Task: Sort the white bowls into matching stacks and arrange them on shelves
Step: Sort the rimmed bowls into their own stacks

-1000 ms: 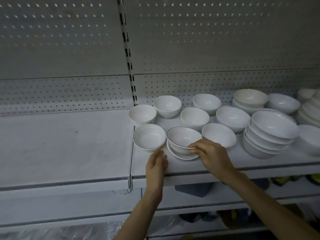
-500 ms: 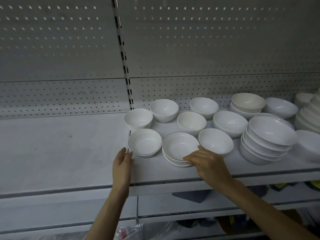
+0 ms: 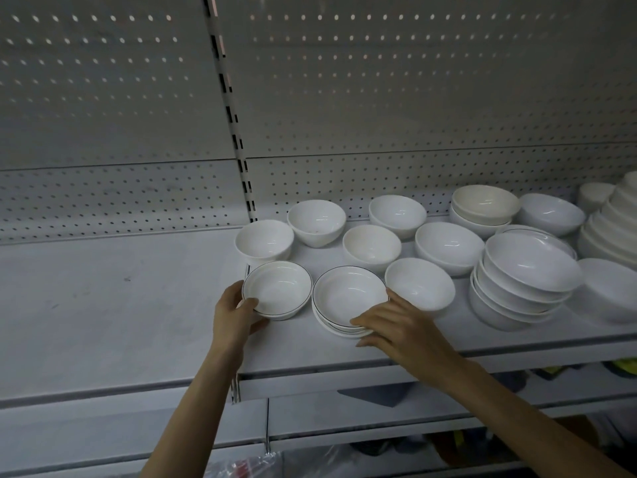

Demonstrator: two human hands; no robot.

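A shallow white bowl with a thin dark rim point(image 3: 280, 291) sits at the left end of the bowl group on the white shelf point(image 3: 103, 322). My left hand point(image 3: 236, 313) grips its near-left edge, thumb over the rim. To its right stands a short stack of dark-rimmed bowls point(image 3: 346, 298). My right hand point(image 3: 396, 326) rests on that stack's near-right edge, fingers spread along the rim. Several plain white bowls point(image 3: 418, 282) stand singly behind and beside these.
A taller stack of wide white bowls point(image 3: 527, 281) stands at the right, with more stacks point(image 3: 610, 222) at the far right edge. A perforated back panel point(image 3: 344, 98) rises behind. The left shelf section holds nothing. A lower shelf point(image 3: 310, 419) lies beneath.
My left hand moved up from the shelf's front edge and took hold of the single dark-rimmed bowl. My right hand stayed at the stack, whose top bowl settled level.
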